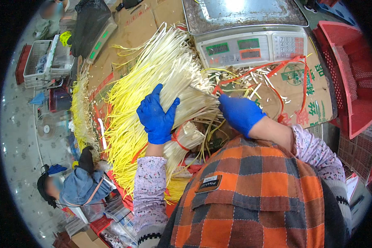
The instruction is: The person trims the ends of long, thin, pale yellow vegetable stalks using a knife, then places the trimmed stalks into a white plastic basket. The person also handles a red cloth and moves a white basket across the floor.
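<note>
A large heap of long yellow chives point(127, 102) with pale stems lies across the cardboard before me. My left hand point(158, 114), in a blue glove, rests on the stems with thumb and fingers apart. Its palm side is hidden, so whether it grips any stems is unclear. My right hand point(241, 113), gloved alike, is closed around the handle end of a knife, whose thin blade point(204, 92) lies over the stem ends. Below my left hand is a bundle point(187, 136) tied with red ribbon. Short cut stem ends point(254, 81) are scattered beyond my right hand.
A digital scale point(235, 49) stands at the far side, with loose red ribbon point(279, 93) near it. A red plastic crate point(350, 77) is at the right. More chives point(82, 111) lie at the left, near another person point(83, 186).
</note>
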Available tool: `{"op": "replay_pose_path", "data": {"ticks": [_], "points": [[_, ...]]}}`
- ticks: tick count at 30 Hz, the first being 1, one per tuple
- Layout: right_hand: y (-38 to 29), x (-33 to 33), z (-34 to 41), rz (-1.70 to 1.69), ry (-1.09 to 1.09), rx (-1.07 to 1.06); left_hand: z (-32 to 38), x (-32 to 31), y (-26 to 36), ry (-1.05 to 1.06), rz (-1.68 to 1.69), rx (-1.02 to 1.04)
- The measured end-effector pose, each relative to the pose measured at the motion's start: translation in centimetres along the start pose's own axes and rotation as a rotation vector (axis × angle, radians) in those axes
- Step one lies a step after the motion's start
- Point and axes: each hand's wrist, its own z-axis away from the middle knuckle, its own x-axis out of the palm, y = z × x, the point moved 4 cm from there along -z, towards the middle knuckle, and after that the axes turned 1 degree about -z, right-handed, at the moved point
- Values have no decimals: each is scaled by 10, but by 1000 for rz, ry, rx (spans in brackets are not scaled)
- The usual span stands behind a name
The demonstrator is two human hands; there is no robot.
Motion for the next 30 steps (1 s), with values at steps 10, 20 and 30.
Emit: {"op": "replay_pose_path", "data": {"ticks": [10, 20, 30], "points": [[2, -21, 44, -89, 142, -122, 0, 4, -5, 58, 35, 20], [13, 3, -12, -29, -2, 115, 2, 5, -1, 46, -9, 13], [2, -10, 11, -195, -34, -21, -6, 8, -19, 28, 321, -102]]}}
